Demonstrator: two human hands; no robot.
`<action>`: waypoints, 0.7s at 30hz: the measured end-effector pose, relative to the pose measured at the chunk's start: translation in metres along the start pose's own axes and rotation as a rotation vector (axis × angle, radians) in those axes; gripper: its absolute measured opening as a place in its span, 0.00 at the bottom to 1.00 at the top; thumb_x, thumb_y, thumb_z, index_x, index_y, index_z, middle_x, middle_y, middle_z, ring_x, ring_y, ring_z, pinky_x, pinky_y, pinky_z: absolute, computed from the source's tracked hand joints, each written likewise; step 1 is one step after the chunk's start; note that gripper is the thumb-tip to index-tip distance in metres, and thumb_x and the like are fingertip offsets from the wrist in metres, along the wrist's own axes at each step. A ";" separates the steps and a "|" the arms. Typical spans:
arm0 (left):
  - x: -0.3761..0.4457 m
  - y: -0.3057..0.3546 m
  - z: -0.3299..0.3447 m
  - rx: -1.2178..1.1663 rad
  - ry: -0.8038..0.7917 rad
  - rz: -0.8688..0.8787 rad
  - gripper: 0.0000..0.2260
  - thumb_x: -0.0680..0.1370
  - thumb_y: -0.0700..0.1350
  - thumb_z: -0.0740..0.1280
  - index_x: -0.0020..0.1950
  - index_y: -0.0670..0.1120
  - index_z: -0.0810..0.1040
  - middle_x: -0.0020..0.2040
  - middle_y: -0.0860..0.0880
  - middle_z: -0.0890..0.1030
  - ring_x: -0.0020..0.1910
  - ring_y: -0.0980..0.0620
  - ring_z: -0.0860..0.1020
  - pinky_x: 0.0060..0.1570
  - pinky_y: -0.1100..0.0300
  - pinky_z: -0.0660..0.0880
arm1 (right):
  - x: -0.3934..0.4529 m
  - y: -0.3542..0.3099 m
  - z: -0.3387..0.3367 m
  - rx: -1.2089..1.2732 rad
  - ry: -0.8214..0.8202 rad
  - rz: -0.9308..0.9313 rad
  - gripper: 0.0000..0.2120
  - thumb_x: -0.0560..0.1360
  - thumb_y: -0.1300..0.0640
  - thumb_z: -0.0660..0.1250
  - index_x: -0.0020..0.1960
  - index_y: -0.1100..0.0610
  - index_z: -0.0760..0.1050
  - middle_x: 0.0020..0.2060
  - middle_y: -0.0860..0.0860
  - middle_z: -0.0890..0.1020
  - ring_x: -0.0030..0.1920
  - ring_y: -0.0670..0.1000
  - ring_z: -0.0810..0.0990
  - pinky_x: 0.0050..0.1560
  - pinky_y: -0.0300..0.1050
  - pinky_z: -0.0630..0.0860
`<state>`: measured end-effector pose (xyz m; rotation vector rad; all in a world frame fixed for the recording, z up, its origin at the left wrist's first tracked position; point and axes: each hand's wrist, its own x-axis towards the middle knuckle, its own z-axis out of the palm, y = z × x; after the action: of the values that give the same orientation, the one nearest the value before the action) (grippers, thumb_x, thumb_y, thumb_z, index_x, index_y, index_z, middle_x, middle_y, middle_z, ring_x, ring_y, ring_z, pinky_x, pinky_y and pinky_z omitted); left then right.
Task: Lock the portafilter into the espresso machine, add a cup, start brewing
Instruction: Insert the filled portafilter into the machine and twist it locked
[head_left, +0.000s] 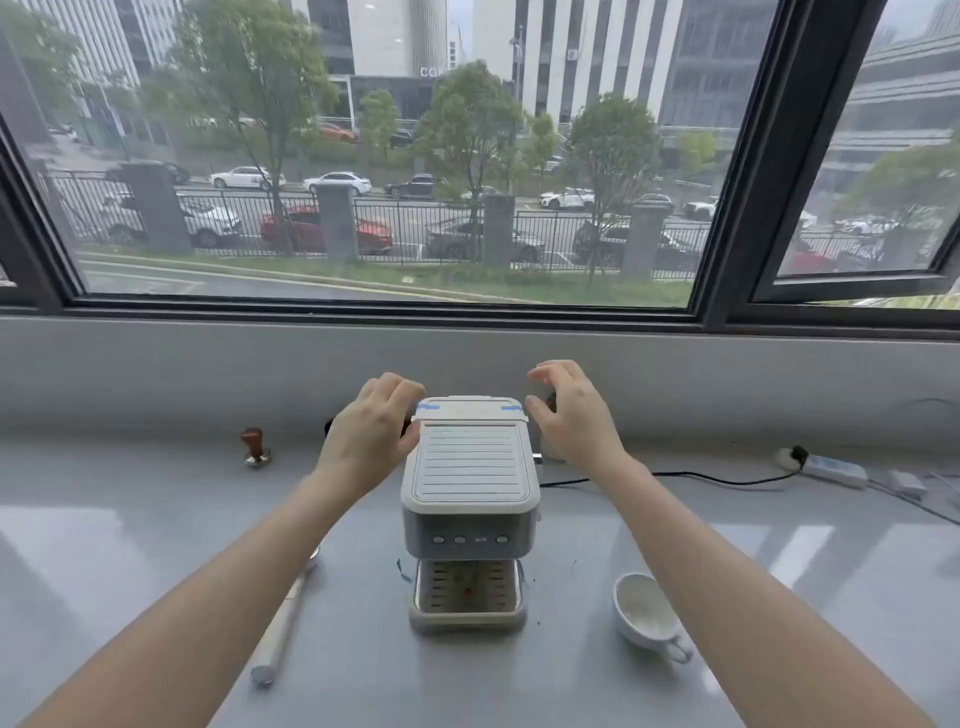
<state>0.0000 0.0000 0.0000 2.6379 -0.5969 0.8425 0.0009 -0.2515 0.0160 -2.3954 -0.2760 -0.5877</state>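
A small cream espresso machine stands in the middle of the grey counter, its drip tray bare and facing me. My left hand rests against the machine's upper left rear corner, fingers curled. To the right of the machine's rear corner hovers my right hand, fingers spread and holding nothing. The portafilter lies on the counter to the left, its pale handle pointing toward me and its basket end partly hidden under my left forearm. A white cup lies tipped on its side at the right.
A wooden-handled tamper stands at the back left. A black cord runs from the machine to a white power strip at the right. The window sill wall rises right behind the machine.
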 end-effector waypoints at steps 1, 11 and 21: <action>-0.009 0.000 0.005 -0.002 -0.030 -0.059 0.11 0.75 0.43 0.68 0.56 0.45 0.76 0.54 0.47 0.78 0.54 0.45 0.75 0.36 0.52 0.75 | -0.004 0.003 0.008 0.017 -0.029 0.029 0.13 0.76 0.58 0.64 0.61 0.57 0.74 0.62 0.51 0.75 0.52 0.49 0.75 0.52 0.41 0.70; -0.105 -0.045 0.061 -0.024 -0.162 -0.353 0.11 0.75 0.41 0.67 0.57 0.45 0.76 0.55 0.48 0.77 0.55 0.45 0.75 0.37 0.52 0.75 | -0.033 0.037 0.090 -0.062 -0.270 0.188 0.16 0.77 0.57 0.60 0.64 0.56 0.73 0.66 0.50 0.73 0.64 0.53 0.72 0.59 0.46 0.70; -0.199 -0.141 0.112 0.072 -0.513 -0.547 0.11 0.75 0.38 0.64 0.56 0.43 0.75 0.55 0.48 0.76 0.56 0.45 0.73 0.35 0.56 0.69 | -0.014 0.036 0.125 -0.377 -0.374 0.093 0.23 0.80 0.48 0.47 0.72 0.51 0.65 0.75 0.49 0.65 0.74 0.50 0.61 0.74 0.50 0.57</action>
<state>-0.0277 0.1354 -0.2303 2.8659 0.0692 0.0258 0.0438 -0.1998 -0.0969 -2.8616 -0.2252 -0.1514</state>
